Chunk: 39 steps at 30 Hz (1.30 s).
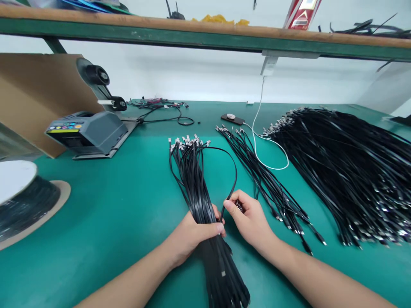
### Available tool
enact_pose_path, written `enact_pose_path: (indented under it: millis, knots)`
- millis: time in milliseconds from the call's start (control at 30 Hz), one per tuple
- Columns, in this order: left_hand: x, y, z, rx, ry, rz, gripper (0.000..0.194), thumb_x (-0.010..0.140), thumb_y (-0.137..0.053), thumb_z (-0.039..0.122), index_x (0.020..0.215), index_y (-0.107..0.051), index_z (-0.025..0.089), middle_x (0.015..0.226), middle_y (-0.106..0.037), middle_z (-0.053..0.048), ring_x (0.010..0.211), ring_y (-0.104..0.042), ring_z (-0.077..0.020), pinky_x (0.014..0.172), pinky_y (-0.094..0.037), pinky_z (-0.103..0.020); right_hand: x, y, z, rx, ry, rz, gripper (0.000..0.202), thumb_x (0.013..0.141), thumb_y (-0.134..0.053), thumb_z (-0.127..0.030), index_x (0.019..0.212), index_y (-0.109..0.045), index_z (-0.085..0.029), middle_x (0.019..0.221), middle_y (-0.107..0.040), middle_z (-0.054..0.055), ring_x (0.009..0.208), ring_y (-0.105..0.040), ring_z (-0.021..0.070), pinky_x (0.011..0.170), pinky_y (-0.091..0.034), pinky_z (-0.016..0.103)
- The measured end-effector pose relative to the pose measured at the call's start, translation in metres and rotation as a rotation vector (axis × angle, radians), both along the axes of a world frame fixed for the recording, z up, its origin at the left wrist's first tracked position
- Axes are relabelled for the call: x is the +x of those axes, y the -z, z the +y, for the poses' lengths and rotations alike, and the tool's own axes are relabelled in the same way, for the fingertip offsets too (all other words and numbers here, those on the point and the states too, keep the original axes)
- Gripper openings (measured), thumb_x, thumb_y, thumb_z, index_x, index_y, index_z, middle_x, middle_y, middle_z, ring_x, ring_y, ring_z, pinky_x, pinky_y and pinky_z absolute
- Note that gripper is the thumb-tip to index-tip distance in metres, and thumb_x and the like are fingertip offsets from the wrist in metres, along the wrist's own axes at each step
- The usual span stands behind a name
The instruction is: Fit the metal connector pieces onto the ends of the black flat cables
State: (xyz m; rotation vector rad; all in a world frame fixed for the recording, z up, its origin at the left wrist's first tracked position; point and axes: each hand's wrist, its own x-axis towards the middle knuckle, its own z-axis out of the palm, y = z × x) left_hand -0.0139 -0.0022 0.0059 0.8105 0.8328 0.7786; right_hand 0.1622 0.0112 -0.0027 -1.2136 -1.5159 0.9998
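Observation:
A thick bundle of flat black cables lies lengthwise before me, its silver-and-white connectors fanned at the far end. My left hand is wrapped round the middle of this bundle, thumb across the top. Between thumb and forefinger, my right hand pinches a single black cable that arcs out from the bundle's far end and runs back to the left thumb. Something small and dark shows inside the curled right fingers; I cannot make it out. Just right lies a smaller group of black cables.
A large pile of black cables covers the right side. At left stand a grey tape dispenser, a cardboard sheet and a spool. A white cord meets a dark flat device behind. A shelf spans above.

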Motion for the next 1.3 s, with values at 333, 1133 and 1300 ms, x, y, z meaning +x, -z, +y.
enact_pose_path:
  millis: [333,1133,1300]
  knots:
    - [-0.003,0.005,0.003,-0.041,-0.018,-0.039,0.03,0.068,-0.088,0.021,0.089,-0.066,0.017,0.084,-0.072,-0.003,0.074,-0.07,-0.019,0.07,-0.058,-0.031,0.019,0.002,-0.011,-0.06,-0.051,0.009,0.01,0.095,-0.045,-0.021,0.104,-0.042,-0.024,0.082,-0.046,-0.004,0.059,-0.044,0.0096,0.054,-0.041,0.022]
    - [-0.007,0.003,0.003,-0.14,-0.029,-0.079,0.026,0.07,-0.086,0.016,0.089,-0.068,0.019,0.077,-0.076,-0.003,0.076,-0.07,-0.017,0.07,-0.053,-0.025,0.029,-0.004,-0.016,0.558,-0.237,-0.484,0.02,0.102,-0.048,-0.021,0.119,-0.059,-0.023,0.093,-0.063,0.005,0.081,-0.06,0.0175,0.07,-0.053,0.031]
    - [-0.006,0.005,0.005,-0.151,-0.01,-0.092,0.027,0.07,-0.086,0.018,0.089,-0.067,0.02,0.077,-0.076,-0.004,0.079,-0.07,-0.0187,0.074,-0.055,-0.028,0.027,-0.007,-0.02,0.452,-0.264,-0.462,0.023,0.104,-0.037,-0.02,0.12,-0.053,-0.022,0.09,-0.062,0.006,0.08,-0.059,0.0196,0.069,-0.054,0.033]
